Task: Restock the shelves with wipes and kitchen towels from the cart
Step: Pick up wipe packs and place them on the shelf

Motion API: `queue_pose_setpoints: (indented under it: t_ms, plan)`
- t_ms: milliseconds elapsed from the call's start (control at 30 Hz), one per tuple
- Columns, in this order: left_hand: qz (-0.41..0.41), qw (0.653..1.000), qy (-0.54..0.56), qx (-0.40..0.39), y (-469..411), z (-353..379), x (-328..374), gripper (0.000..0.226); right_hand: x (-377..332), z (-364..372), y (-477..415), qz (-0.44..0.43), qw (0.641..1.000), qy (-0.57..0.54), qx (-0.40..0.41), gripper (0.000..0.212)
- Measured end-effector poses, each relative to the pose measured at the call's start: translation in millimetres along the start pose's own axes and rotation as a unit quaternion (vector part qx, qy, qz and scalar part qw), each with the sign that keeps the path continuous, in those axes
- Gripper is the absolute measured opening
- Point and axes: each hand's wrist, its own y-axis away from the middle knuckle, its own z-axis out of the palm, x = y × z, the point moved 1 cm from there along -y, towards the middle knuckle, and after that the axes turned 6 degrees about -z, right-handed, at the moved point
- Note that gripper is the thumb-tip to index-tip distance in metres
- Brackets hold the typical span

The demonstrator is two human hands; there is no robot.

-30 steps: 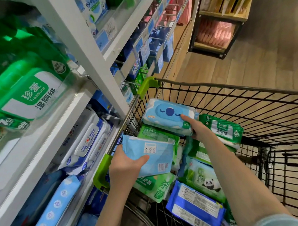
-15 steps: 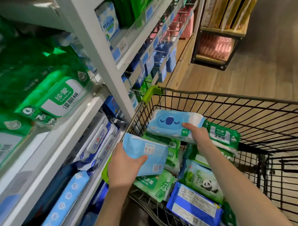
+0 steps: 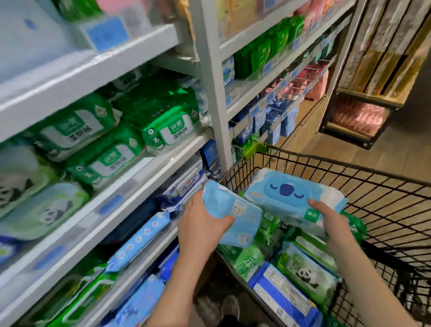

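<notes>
My left hand [image 3: 202, 227] grips a light blue wipes pack [image 3: 236, 216], its printed back facing up, just left of the cart's near corner. My right hand [image 3: 333, 222] holds a bigger blue and white wipes pack with a koala face [image 3: 288, 192] by its near end, above the black wire cart [image 3: 394, 206]. Both packs are lifted clear of the load. Below them the cart holds several packs: green ones [image 3: 247, 262], a panda pack [image 3: 308, 275] and a dark blue pack [image 3: 282, 298].
White shelves [image 3: 127, 176] on the left carry green wipes [image 3: 169, 125], panda packs [image 3: 42, 213] and blue packs [image 3: 141, 239]. A grey upright post [image 3: 214, 90] stands beside the cart. A wooden rack with pink packs [image 3: 357, 116] is at the far right. My shoes [image 3: 229, 307] show below.
Both hands have risen a little with their packs and shifted toward the shelves. My view has swung up and left, so more of the shelving shows.
</notes>
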Motion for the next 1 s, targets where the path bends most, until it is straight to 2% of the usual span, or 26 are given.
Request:
queue_pose_setpoints:
  t_ms: [100, 133, 233, 333, 500, 667, 1000]
  plan:
    - [-0.002, 1.000, 0.012, 0.025, 22.3, -14.8, -3.6, 0.063, -14.9, 2.5, 29.0, -0.023, 0.999, 0.001, -0.025, 0.069]
    - [-0.003, 0.999, 0.017, 0.033, 29.1, -19.8, -5.0, 0.063, -17.5, 3.3, 36.3, -0.027, 0.999, 0.000, -0.032, 0.062]
    - [0.002, 0.998, 0.021, 0.064, 47.4, -35.1, -9.0, 0.061, -25.0, 7.5, 54.7, -0.047, 0.998, -0.007, -0.051, 0.059]
    - [0.001, 0.995, 0.034, 0.088, 65.4, -50.6, -16.3, 0.060, -30.2, 13.6, 73.4, -0.061, 0.994, -0.027, -0.084, 0.041]
    - [-0.009, 0.991, 0.050, 0.121, 92.2, -81.3, -29.9, 0.054, -32.7, 24.9, 103.9, -0.081, 0.989, -0.029, -0.124, 0.037]
    - [-0.021, 0.985, 0.068, 0.154, 127.3, -117.5, -53.2, 0.052, -28.2, 38.6, 142.8, -0.104, 0.983, -0.003, -0.149, 0.052]
    - [-0.051, 0.959, 0.140, 0.241, 230.8, -207.3, -135.4, 0.055, -10.4, 64.0, 267.2, -0.167, 0.953, -0.005, -0.253, 0.046]
